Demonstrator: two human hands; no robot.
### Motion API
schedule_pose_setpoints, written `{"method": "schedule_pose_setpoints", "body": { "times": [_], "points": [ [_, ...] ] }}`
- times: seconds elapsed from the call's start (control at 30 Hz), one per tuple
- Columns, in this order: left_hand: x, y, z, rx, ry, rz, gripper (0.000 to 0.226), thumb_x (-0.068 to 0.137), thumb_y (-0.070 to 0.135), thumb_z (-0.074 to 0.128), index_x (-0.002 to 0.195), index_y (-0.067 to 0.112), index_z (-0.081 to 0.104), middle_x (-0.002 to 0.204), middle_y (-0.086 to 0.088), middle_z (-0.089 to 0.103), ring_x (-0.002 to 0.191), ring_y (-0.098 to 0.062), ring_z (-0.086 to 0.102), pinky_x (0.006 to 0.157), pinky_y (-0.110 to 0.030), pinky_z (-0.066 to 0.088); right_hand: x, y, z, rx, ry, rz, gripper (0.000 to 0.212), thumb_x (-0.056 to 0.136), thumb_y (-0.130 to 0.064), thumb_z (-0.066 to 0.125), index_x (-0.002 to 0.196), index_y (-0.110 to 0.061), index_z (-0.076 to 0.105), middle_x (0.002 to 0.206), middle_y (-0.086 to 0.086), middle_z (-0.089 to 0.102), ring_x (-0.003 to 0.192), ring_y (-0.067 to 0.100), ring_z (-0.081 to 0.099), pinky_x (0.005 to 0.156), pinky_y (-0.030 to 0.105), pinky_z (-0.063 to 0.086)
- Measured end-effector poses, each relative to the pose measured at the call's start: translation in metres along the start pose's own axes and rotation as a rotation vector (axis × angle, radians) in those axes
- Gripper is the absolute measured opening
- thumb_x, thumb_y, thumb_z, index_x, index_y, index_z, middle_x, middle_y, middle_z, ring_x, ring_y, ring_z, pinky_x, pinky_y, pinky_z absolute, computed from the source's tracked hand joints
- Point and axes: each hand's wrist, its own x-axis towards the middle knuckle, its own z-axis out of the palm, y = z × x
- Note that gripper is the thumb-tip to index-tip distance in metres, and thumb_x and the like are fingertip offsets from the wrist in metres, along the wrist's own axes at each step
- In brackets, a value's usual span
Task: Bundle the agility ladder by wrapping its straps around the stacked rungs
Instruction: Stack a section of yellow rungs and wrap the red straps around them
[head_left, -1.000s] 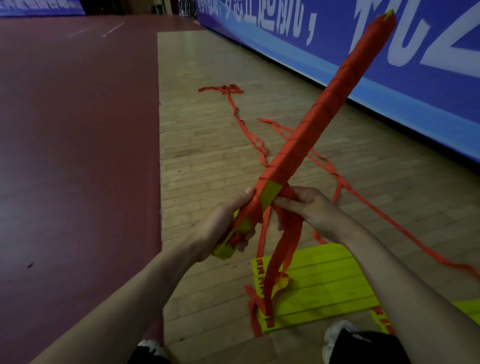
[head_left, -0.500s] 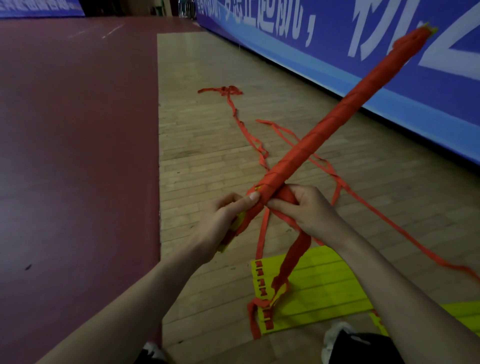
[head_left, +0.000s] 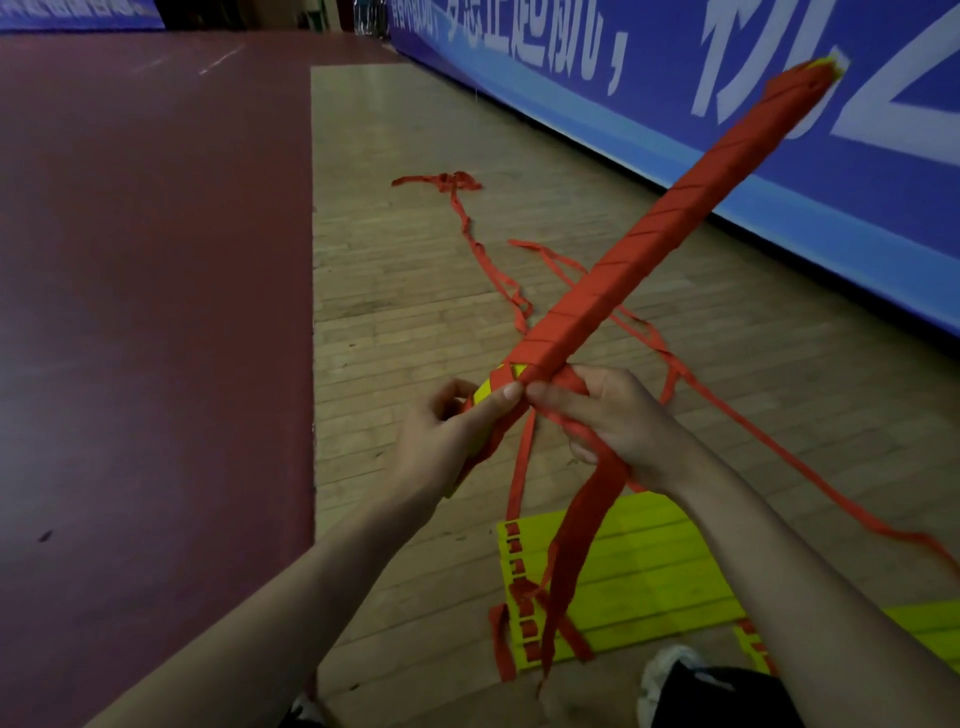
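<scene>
A long bundle of stacked yellow rungs (head_left: 660, 218), wound almost fully in red strap, slants from the middle up to the upper right. My left hand (head_left: 452, 441) grips its near end, where a patch of yellow still shows. My right hand (head_left: 608, 415) grips the red strap (head_left: 576, 525) just under the bundle, and the loose strap hangs from it down to the floor.
More yellow rungs (head_left: 639, 587) lie flat on the wooden floor below my hands. Loose red straps (head_left: 467, 228) trail across the boards toward a blue banner wall (head_left: 779, 130) on the right. A dark red floor (head_left: 145, 312) lies left. A shoe (head_left: 670, 670) shows at the bottom.
The bundle's far end has swung right and lower. My right hand has carried the strap up under the bundle near my left thumb.
</scene>
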Motion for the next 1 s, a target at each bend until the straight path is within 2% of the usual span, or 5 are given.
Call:
{"method": "schedule_pose_setpoints", "body": {
  "times": [0.1, 0.43, 0.63, 0.87, 1.0],
  "points": [
    [0.000, 0.000, -0.001, 0.000, -0.044, -0.013, 0.039, 0.077, 0.041, 0.072, 0.089, 0.005, 0.063, 0.069, -0.002, 0.058, 0.057, -0.008, 0.054, 0.050, -0.021, 0.042, 0.003, 0.002, 0.005, -0.006, 0.151, 0.022, 0.031, 0.082, -0.043, 0.064, 0.076, -0.013, 0.067, 0.050, 0.003, 0.035, 0.033, 0.010, 0.031, 0.033, 0.020, 0.026],
    [0.000, 0.010, -0.016, 0.025, -0.375, -0.217, 0.056, 0.066, 0.043, 0.071, 0.109, 0.009, 0.061, 0.091, -0.007, 0.067, 0.079, -0.021, 0.065, 0.071, -0.036, 0.056, -0.003, 0.004, 0.013, 0.017, 0.153, -0.055, 0.020, 0.089, -0.018, 0.063, 0.071, -0.012, 0.068, 0.035, -0.008, 0.045, 0.028, 0.003, 0.037, 0.033, 0.016, 0.028],
    [-0.002, 0.019, -0.033, -0.089, -0.707, -0.296, 0.039, 0.090, 0.038, 0.055, 0.108, 0.004, 0.057, 0.083, -0.015, 0.067, 0.059, -0.023, 0.067, 0.054, -0.029, 0.055, -0.003, 0.002, 0.014, 0.048, 0.034, -0.131, 0.019, 0.076, -0.029, 0.064, 0.071, -0.011, 0.067, 0.039, -0.005, 0.048, 0.027, 0.007, 0.033, 0.033, 0.018, 0.027],
    [-0.003, 0.012, -0.029, -0.118, -0.546, -0.201, 0.042, 0.086, 0.043, 0.060, 0.100, 0.005, 0.050, 0.058, -0.012, 0.050, 0.040, -0.020, 0.046, 0.042, -0.023, 0.040, -0.004, -0.002, 0.011, -0.049, -0.060, -0.146, 0.004, 0.087, -0.007, 0.060, 0.085, -0.010, 0.063, 0.045, -0.011, 0.055, 0.039, -0.002, 0.047, 0.042, 0.009, 0.034],
    [0.001, 0.009, -0.031, -0.088, -0.410, -0.163, 0.040, 0.086, 0.041, 0.057, 0.099, 0.004, 0.052, 0.060, -0.014, 0.053, 0.042, -0.023, 0.048, 0.044, -0.025, 0.041, 0.000, 0.012, 0.000, -0.218, -0.085, -0.046, 0.009, 0.080, -0.022, 0.068, 0.078, -0.015, 0.064, 0.055, -0.008, 0.057, 0.048, 0.003, 0.049, 0.046, 0.014, 0.038]
  ]
}}
